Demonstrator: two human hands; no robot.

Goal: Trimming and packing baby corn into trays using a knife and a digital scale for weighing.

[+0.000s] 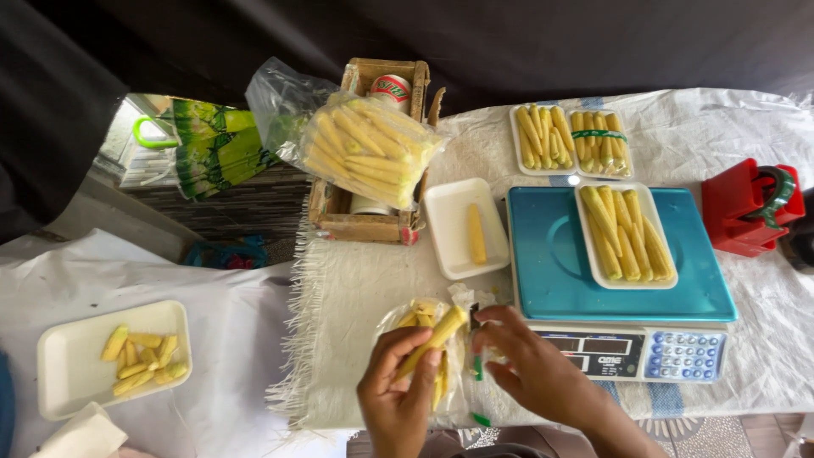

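My left hand [397, 388] grips a single baby corn [432, 337], tilted up toward the right. My right hand [530, 360] is just right of it, fingers pinched on a small dark knife [475, 321] near the corn's tip. Under both hands lies a clear plastic bag with more baby corn [421, 315]. A white foam tray [451, 222] beyond holds one baby corn [476, 234]. On the teal scale platform [551, 263] stands a foam tray filled with baby corn [626, 236].
A wooden crate [366, 222] carries a large clear bag of baby corn [366, 148]. Two packed trays [570, 140] stand behind the scale. A red tape dispenser [750, 206] is at the right. A tray of cut corn pieces [110, 356] sits at the left.
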